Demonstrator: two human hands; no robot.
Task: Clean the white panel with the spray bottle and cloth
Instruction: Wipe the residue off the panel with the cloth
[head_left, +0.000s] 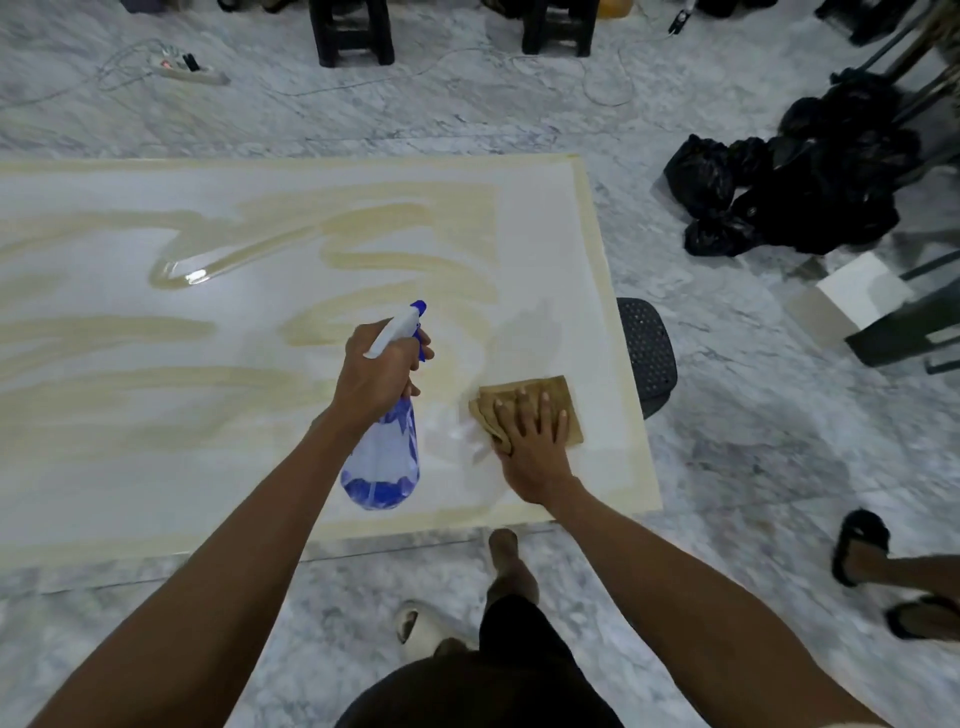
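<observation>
The white panel (156, 291) lies flat and fills the left and middle of the view, streaked with yellowish smears and a wet patch. My left hand (376, 371) grips the neck of a clear blue spray bottle (384, 462), its white and blue nozzle pointing up and away over the panel. My right hand (530, 441) presses flat, fingers spread, on a folded tan cloth (558, 397) near the panel's right front corner. The area around the cloth looks cleaner and damp.
A dark perforated stool (649, 353) pokes out under the panel's right edge. Black bags (795, 197) and a white box (857, 291) lie on the marble floor at right. Another person's sandalled feet (883, 571) stand at far right. A power strip (182, 67) lies far left.
</observation>
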